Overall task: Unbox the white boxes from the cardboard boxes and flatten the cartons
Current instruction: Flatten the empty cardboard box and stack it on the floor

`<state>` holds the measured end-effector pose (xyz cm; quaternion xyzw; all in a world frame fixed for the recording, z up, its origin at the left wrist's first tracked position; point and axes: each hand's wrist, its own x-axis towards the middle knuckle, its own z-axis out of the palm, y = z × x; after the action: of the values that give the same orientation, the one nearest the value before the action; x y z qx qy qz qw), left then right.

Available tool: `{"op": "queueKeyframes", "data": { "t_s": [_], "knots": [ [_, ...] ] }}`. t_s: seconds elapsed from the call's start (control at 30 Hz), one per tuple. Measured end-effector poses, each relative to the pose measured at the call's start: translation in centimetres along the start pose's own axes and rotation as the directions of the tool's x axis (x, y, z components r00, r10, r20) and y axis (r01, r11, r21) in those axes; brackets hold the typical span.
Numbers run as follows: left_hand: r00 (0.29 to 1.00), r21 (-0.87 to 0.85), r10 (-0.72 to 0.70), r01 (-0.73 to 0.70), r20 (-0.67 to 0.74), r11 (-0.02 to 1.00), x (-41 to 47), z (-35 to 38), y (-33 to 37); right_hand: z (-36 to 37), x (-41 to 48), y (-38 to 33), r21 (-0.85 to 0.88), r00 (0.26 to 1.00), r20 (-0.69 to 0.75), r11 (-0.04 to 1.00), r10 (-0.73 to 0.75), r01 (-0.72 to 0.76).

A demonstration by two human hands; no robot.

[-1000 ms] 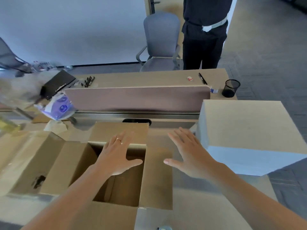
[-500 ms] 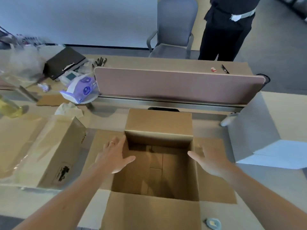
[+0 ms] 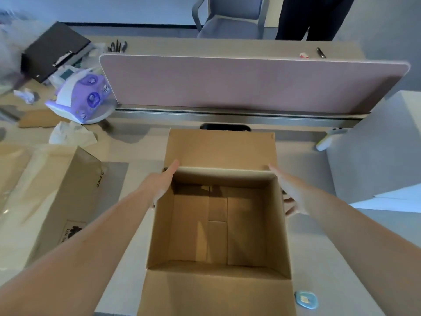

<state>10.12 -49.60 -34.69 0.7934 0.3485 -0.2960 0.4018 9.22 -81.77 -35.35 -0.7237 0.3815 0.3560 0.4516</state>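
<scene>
Left to right: a second carton [image 3: 57, 201] lay sideways on the worktop [image 3: 319, 247]. The left hand [image 3: 159, 185] and right hand [image 3: 293, 192], fingers straight, had dropped from above the flaps to flank the empty open carton [image 3: 216, 224]. The white box [image 3: 376, 151] stood out at right, so flattening probably came next.

I had one view only: the head camera looked forward and steeply down, close above the carton [image 3: 163, 226], facing the divider [image 3: 250, 83] beyond.
</scene>
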Motion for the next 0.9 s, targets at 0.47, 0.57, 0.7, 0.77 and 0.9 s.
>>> {"op": "queueKeyframes", "data": {
  "t_s": [0.47,0.57,0.7,0.77,0.9],
  "knots": [
    [0.918,-0.438,0.324,-0.394,-0.227,0.808,-6.2,-5.1,7.1,-4.3,-7.2,-6.7,0.304,0.906,-0.283,0.867,-0.315,0.396],
    [0.841,-0.511,0.436,-0.541,-0.321,0.667,-8.5,-7.1,8.4,-5.0,-11.7,-8.2,0.27,0.759,-0.421,0.731,-0.496,0.627],
    [0.774,-0.599,0.521,-0.62,-0.361,0.506,-10.8,-8.3,7.4,-3.7,-16.6,-6.7,0.215,0.548,-0.489,0.515,-0.678,0.83],
    [0.739,-0.54,0.579,-0.66,-0.344,0.522,-11.5,-7.9,5.5,-2.2,-17.1,-4.0,0.21,0.525,-0.467,0.487,-0.712,0.848],
    [0.727,-0.415,0.629,-0.68,-0.275,0.605,-10.7,-6.3,-0.4,0.8,-16.0,1.7,0.212,0.543,-0.373,0.501,-0.752,0.839]
  ]
}}
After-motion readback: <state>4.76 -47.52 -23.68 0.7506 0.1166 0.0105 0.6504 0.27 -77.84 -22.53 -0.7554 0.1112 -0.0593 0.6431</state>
